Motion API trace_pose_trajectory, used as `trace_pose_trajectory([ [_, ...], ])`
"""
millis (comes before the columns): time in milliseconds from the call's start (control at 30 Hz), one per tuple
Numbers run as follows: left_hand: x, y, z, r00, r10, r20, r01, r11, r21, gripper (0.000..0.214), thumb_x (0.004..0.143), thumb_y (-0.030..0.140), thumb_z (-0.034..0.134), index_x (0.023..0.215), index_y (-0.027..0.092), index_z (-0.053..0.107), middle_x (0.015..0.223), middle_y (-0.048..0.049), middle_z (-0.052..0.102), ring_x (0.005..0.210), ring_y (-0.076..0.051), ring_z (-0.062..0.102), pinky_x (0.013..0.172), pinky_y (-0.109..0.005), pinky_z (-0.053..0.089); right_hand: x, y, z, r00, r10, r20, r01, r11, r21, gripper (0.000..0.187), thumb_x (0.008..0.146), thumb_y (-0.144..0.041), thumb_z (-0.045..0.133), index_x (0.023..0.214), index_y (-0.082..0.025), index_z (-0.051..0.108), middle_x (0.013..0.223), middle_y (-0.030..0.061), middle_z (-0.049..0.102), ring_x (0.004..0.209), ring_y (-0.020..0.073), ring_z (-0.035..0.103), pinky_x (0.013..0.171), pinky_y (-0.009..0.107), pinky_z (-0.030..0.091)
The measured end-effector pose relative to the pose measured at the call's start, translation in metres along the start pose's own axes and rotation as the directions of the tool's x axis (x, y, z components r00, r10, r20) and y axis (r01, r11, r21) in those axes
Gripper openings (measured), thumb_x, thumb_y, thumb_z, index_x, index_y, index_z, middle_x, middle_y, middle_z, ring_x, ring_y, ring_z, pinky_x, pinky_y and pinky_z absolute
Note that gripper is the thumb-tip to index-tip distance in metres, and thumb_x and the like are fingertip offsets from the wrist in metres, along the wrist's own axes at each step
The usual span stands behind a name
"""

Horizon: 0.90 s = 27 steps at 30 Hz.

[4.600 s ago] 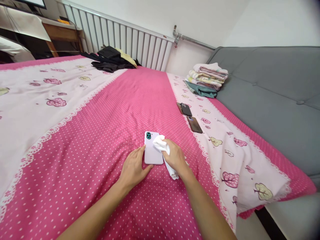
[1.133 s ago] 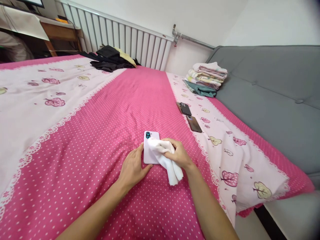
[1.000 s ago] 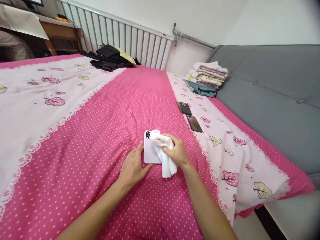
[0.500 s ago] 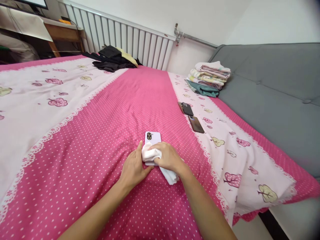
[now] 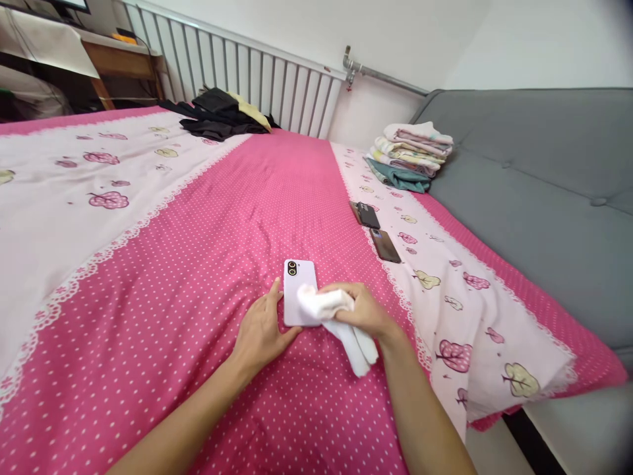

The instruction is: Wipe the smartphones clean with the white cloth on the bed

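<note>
A pale lilac phone point(image 5: 295, 284) lies back up on the pink dotted bedspread point(image 5: 198, 277), its twin camera rings at the far end. My left hand point(image 5: 261, 330) rests flat against the phone's left and near edge, fingers spread. My right hand point(image 5: 363, 310) is closed on a bunched white cloth point(image 5: 336, 316) pressed on the phone's lower right part; a tail of cloth hangs toward me.
Two dark phones point(image 5: 368, 215) point(image 5: 384, 245) lie on the pale border strip to the right. A stack of folded cloths point(image 5: 413, 157) sits further back by a grey sofa point(image 5: 534, 198). Dark clothes point(image 5: 217, 119) lie near the radiator point(image 5: 257, 86).
My right hand has rubbed the cloth back and forth over the phone, from its top end down to its near left corner, then across to the lower right. The left hand has stayed put.
</note>
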State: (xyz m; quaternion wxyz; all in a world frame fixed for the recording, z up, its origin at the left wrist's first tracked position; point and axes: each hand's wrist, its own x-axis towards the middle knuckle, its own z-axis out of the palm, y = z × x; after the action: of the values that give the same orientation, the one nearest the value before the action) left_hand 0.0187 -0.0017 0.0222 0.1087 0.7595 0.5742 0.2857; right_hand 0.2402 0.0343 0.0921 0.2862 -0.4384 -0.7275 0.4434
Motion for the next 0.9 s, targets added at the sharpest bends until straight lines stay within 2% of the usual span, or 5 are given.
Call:
trace_pose_trajectory([
  [100, -0.001, -0.004, 0.004, 1.000, 0.014, -0.021, -0.014, 1.000, 0.012, 0.094, 0.075, 0.046, 0.065, 0.144, 0.009, 0.013, 0.123, -0.0187, 0.060, 0.114, -0.033, 0.057, 0.096, -0.048, 0.047, 0.014, 0.005, -0.004, 0.924, -0.087, -0.372, 0.050, 0.993, -0.110, 0.043, 0.066, -0.017, 0.057, 0.109, -0.017, 0.065, 0.107, 0.0045, 0.069, 0.092, 0.0202, 0.064, 0.079, 0.030, 0.050],
  [200, -0.001, -0.006, 0.005, 0.999, 0.033, -0.035, -0.033, 0.999, 0.018, 0.093, 0.075, 0.044, 0.066, 0.144, 0.009, 0.014, 0.122, -0.0190, 0.061, 0.112, -0.033, 0.057, 0.095, -0.048, 0.047, 0.031, 0.006, -0.003, 0.825, -0.221, -0.520, 0.030, 0.936, -0.351, 0.048, 0.070, -0.013, 0.054, 0.117, -0.018, 0.061, 0.117, 0.0062, 0.065, 0.104, 0.0224, 0.059, 0.094, 0.036, 0.046],
  [300, 0.000, -0.006, 0.004, 0.998, 0.047, -0.050, -0.046, 0.999, 0.022, 0.093, 0.075, 0.045, 0.066, 0.143, 0.009, 0.015, 0.121, -0.0195, 0.061, 0.111, -0.033, 0.058, 0.094, -0.048, 0.048, 0.046, 0.009, 0.008, 0.862, -0.262, -0.434, -0.029, 0.829, -0.559, 0.054, 0.073, -0.010, 0.051, 0.127, -0.016, 0.055, 0.126, 0.0091, 0.059, 0.116, 0.0243, 0.052, 0.103, 0.038, 0.039],
  [433, 0.001, -0.005, 0.002, 0.997, 0.064, -0.053, -0.063, 0.998, 0.019, 0.094, 0.074, 0.044, 0.067, 0.144, 0.009, 0.013, 0.120, -0.0191, 0.062, 0.110, -0.033, 0.059, 0.091, -0.048, 0.050, 0.056, 0.015, 0.026, 0.960, -0.077, -0.270, -0.121, 0.755, -0.645, 0.054, 0.074, -0.005, 0.048, 0.126, -0.018, 0.056, 0.124, 0.0080, 0.060, 0.112, 0.0222, 0.055, 0.100, 0.034, 0.041],
  [900, -0.001, -0.003, 0.002, 0.995, 0.075, -0.065, -0.074, 0.997, 0.028, 0.092, 0.073, 0.042, 0.068, 0.143, 0.013, 0.015, 0.120, -0.0181, 0.063, 0.109, -0.033, 0.060, 0.089, -0.048, 0.051, 0.047, 0.012, 0.036, 0.962, -0.034, -0.271, -0.165, 0.719, -0.675, 0.056, 0.073, -0.004, 0.046, 0.125, -0.020, 0.057, 0.122, 0.0066, 0.061, 0.109, 0.0214, 0.056, 0.099, 0.031, 0.041],
])
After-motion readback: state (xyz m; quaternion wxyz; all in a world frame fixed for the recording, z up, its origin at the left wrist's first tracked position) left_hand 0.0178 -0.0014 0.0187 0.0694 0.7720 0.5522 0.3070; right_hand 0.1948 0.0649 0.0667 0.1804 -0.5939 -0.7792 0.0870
